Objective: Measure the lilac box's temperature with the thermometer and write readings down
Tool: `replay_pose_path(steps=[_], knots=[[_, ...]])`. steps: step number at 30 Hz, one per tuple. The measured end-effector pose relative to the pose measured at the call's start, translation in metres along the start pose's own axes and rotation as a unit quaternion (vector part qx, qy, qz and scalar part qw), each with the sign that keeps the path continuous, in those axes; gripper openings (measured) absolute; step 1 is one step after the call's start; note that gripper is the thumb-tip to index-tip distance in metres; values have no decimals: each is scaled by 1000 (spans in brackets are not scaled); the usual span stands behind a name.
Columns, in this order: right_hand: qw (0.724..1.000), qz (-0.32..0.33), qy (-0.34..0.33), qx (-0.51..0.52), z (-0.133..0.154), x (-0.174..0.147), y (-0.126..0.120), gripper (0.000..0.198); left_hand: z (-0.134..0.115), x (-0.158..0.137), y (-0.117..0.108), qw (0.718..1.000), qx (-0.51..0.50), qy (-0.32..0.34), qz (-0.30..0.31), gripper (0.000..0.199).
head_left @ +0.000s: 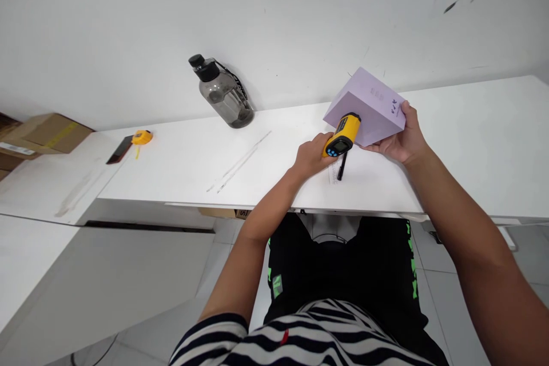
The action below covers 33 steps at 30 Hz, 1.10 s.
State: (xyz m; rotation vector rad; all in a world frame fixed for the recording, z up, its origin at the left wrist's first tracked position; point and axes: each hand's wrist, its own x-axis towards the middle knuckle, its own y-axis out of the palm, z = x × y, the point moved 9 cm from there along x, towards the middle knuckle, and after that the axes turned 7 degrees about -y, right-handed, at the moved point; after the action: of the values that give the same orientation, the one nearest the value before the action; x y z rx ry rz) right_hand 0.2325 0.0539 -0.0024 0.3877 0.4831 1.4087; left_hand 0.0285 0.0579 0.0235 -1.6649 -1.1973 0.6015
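My left hand (312,155) is closed round the handle of a yellow and black infrared thermometer (343,132). Its small screen and blue buttons face me, and its front end is against or very close to a lilac box (375,97); I cannot tell whether they touch. My right hand (407,140) grips that box at its right side and lower edge, holding it tilted above the table. Dark writing marks one face of the box. Just below the thermometer, a black pen (342,167) lies on a paper (333,174) with handwriting, partly hidden by my left hand.
A grey see-through water bottle (227,97) stands by the wall on the white table (171,171). Further left are a yellow tape measure (142,137), a dark flat phone-like object (119,150) and cardboard boxes (54,131). The table's front edge runs just before my lap.
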Motion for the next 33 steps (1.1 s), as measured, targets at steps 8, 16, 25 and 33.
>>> replay_pose_path(steps=[8,16,25,33], knots=[[1000,18,3,1,1,0,1,62,-2,0,-1,1000,-4,9,-1,54],[1000,6,-12,3,2,-2,2,56,-1,0,-1,1000,-1,4,5,53],[999,8,-28,-13,3,-3,5,63,-1,0,-1,1000,13,13,-7,53],[998,-5,-59,-7,7,-2,4,62,6,2,-1,1000,10,-1,-6,53]])
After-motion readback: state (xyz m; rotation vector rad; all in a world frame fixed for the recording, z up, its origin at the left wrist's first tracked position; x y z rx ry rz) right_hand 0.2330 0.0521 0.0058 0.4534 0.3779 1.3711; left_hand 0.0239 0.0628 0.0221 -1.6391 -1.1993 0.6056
